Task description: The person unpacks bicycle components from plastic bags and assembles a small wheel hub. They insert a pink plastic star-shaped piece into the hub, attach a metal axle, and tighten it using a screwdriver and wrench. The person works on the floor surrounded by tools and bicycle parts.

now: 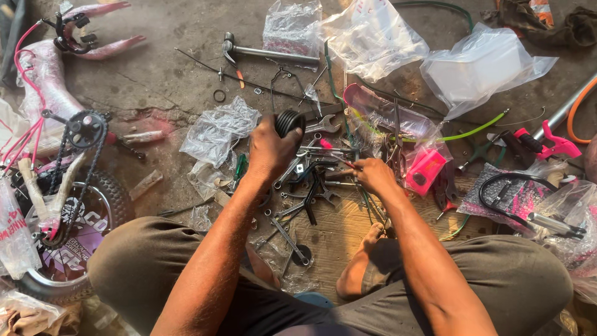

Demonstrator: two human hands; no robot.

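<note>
Fingers of the left hand (272, 149) are wrapped tight around a black ribbed rubber handlebar grip (290, 121), which sticks out of the fist toward 12 o'clock. Right hand (373, 174) is pinched on a thin metal rod with a small red tip (328, 151), one of the tools in the heap; fingertips are closed on it, palm down.

Progress, judging from the layout: early to mid assembly. Small pink bicycle frame with chain, crank and black knobby tyre (68, 186) lies at 9 o'clock, drivetrain on, but no bars or grips fitted that I can see. Grip is off the bike, in hand, at centre frame. Plenty left: pink brake levers (547, 144) at 3 o'clock unmounted, black curved cable loop in a clear bag (510, 193) at 4 o'clock still packed, chrome stem post (267, 52) lying loose at 12 o'clock, pink fork piece (99, 31) at 10 o'clock separate.

Pose: person sits cross-legged on the concrete floor (161, 81), both forearms reaching forward from 6 o'clock, left arm nearly straight, right arm angled in from 5 o'clock, wrist bent down. Hands are near each other, not touching. Pile of steel open-end spanners (305, 180) sits between and just below them. Clear plastic bags (373, 37) are scattered at 12 to 2 o'clock.
</note>
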